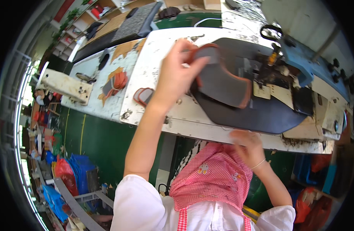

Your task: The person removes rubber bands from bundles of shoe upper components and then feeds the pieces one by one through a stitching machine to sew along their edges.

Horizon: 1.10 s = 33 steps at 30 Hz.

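My left hand (177,71) is closed on a curved grey piece with a brown edge (225,84), which looks like a shoe upper part. It holds the piece by its upper left end, thumb on the grey face, above a black plate (242,119) on the white worktable (146,69). To the right of the piece stands the needle area of a blue sewing machine (296,57). Smeared by motion, my right hand (248,144) is at the table's front edge, apart from the piece; its fingers are too blurred to read.
Small grey pieces with brown edges (144,95) lie beside my left forearm. Farther left, a tied brown and grey bundle (116,82) rests on another table near a cream machine arm (65,84). A padded dark bench (127,27) stands behind. Blue and red bags (78,169) lie lower left.
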Available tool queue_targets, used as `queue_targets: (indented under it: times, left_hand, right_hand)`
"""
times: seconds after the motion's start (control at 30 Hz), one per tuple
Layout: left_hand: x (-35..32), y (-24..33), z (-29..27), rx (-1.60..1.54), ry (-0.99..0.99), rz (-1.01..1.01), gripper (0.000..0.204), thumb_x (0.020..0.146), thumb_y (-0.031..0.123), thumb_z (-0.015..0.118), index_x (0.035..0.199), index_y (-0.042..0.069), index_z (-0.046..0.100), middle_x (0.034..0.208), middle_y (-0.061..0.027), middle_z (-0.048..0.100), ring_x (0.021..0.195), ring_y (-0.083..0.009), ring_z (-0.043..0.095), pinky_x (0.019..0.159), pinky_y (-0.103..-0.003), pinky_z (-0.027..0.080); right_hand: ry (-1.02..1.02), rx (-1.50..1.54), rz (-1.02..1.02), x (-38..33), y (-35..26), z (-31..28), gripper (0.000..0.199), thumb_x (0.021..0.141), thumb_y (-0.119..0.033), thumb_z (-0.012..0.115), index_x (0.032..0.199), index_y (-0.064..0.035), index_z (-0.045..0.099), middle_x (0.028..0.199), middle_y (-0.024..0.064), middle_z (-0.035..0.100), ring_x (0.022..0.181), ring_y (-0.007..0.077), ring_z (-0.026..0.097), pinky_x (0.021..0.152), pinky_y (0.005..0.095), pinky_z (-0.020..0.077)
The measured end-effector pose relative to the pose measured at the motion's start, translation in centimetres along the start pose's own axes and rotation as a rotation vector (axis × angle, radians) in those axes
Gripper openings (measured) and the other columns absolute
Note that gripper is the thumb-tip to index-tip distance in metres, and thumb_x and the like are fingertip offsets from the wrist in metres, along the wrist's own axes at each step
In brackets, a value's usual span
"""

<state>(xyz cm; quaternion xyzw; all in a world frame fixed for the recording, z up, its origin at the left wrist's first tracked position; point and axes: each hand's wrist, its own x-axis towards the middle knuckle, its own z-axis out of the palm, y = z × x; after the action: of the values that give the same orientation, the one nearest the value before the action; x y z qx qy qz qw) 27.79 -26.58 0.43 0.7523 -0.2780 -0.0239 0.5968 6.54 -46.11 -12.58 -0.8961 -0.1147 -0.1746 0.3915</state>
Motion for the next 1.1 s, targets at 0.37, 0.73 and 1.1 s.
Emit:
queue_targets:
  times: [0.37, 0.73, 1.1]
  left_hand:
    - [-9.3, -13.9, -3.0, 0.682, 0.097, 0.13, 0.06, 0.073, 0.018, 0.081, 0.129, 0.007, 0.063, 0.128, -0.0169, 0.058, 0.119, -0.0356, 0.054, 0.102, -0.047, 0.043]
    - [-11.7, -7.9, 6.1, 0.288, -0.309, 0.375, 0.023, 0.082, 0.017, 0.077, 0.104, 0.015, 0.078, 0.1, -0.0085, 0.073, 0.096, -0.0313, 0.069, 0.085, -0.045, 0.054]
    - [-7.1, 5.2, 5.8, 0.483, -0.213, 0.524, 0.042, 0.066, 0.019, 0.086, 0.105, 0.013, 0.074, 0.116, -0.0067, 0.064, 0.109, -0.0317, 0.06, 0.092, -0.045, 0.048]
  right_hand:
    - [0.007, -0.435, 0.404, -0.2, 8.9, 1.3, 0.035, 0.089, -0.029, 0.073, 0.11, -0.0023, 0.071, 0.111, 0.0204, 0.071, 0.106, 0.0408, 0.064, 0.095, 0.0463, 0.0478]
    - [0.153, -0.051, 0.065, -2.2, 2.2, -0.5, 0.025, 0.089, 0.002, 0.069, 0.113, -0.001, 0.065, 0.101, 0.0152, 0.07, 0.075, 0.0284, 0.065, 0.069, 0.0335, 0.0519]
    - [0.283, -0.188, 0.049, 7.0, -6.5, -8.3, 0.026, 0.077, 0.005, 0.072, 0.101, -0.0056, 0.073, 0.092, 0.0115, 0.068, 0.08, 0.0246, 0.066, 0.073, 0.038, 0.0527]
